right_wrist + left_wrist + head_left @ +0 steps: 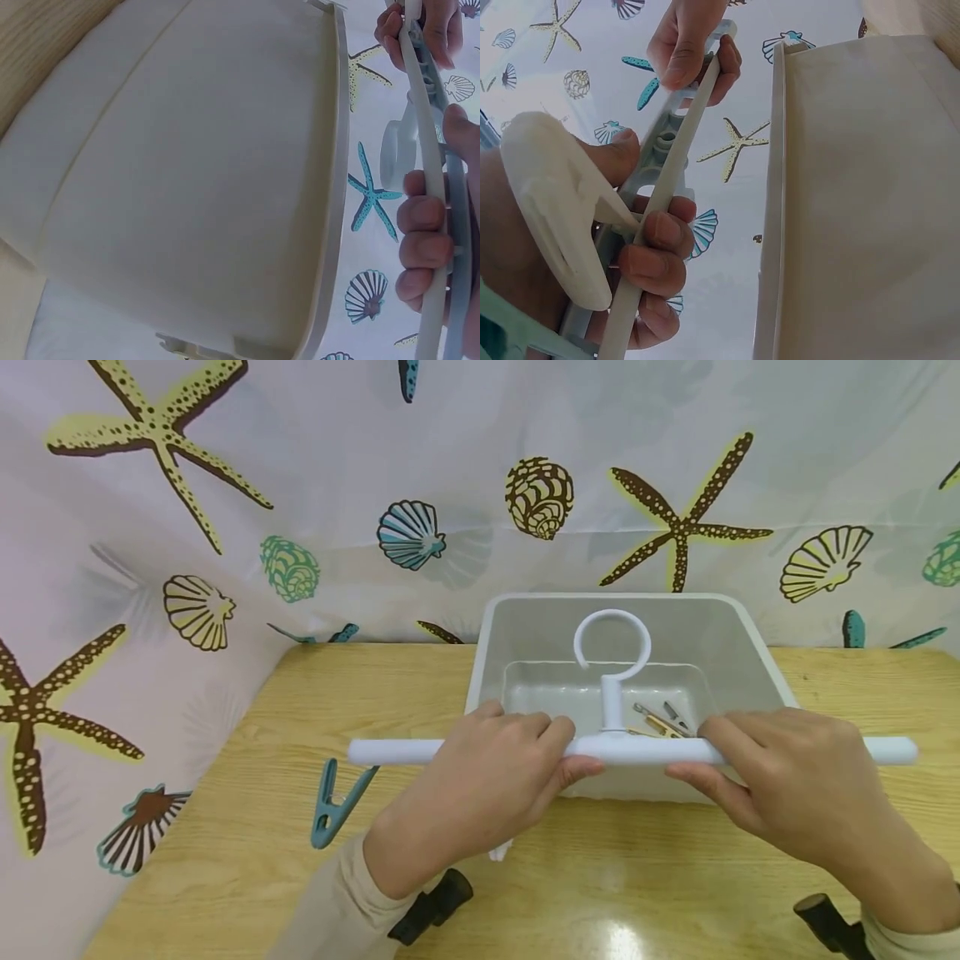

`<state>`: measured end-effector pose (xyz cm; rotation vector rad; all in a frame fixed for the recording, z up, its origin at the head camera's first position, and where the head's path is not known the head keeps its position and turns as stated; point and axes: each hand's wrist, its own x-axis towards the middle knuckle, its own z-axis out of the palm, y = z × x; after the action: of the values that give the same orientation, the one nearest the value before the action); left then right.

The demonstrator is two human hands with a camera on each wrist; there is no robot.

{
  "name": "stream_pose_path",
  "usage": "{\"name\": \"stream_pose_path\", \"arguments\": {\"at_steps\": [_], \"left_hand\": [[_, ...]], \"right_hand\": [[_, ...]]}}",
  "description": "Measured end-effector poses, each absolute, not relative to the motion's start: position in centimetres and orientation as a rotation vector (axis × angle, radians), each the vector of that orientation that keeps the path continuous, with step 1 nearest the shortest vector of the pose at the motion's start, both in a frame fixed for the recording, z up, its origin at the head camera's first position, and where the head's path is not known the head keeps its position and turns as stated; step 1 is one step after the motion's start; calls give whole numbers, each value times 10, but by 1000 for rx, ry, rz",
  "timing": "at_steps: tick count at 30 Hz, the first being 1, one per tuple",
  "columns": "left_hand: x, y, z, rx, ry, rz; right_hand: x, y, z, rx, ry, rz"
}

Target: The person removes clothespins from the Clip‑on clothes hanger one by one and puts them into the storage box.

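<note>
A white plastic clothes hanger point(613, 748) with a round hook on top is held level in both hands. My left hand point(502, 760) grips its bar left of the hook, fingers curled round it. On the other side my right hand point(787, 768) grips the bar in the same way. Below the left end appears a blue-grey clothespin point(337, 802); I cannot tell if it hangs or lies on the table. In the left wrist view, a white clip-like piece point(555, 210) sits by the left hand on the hanger. A teal clip point(525, 330) shows below.
Behind the hanger stands a grey-white plastic bin point(487, 652) on the wooden table point(375, 693). Several small items, among them a clothespin-like piece point(663, 724), lie in it. A curtain point(465, 443) printed with shells and starfish hangs behind and at the left.
</note>
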<state>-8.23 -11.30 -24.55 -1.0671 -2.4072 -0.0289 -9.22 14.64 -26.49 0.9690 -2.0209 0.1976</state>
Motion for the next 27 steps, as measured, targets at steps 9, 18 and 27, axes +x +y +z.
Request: {"name": "stream_pose_path", "arguments": {"at_steps": [9,18,27], "left_hand": [[-81,-117,-239,-1149,-2355,-202],[-74,-132,-225,-1172,-2099,-452],[-51,-138,-232,-1029,-2119,-472]], "right_hand": [[-90,147,-257,956,-1935,177],[-96,156,-255,923,-1931,146],[-98,158,-253,863,-1919,128]]}}
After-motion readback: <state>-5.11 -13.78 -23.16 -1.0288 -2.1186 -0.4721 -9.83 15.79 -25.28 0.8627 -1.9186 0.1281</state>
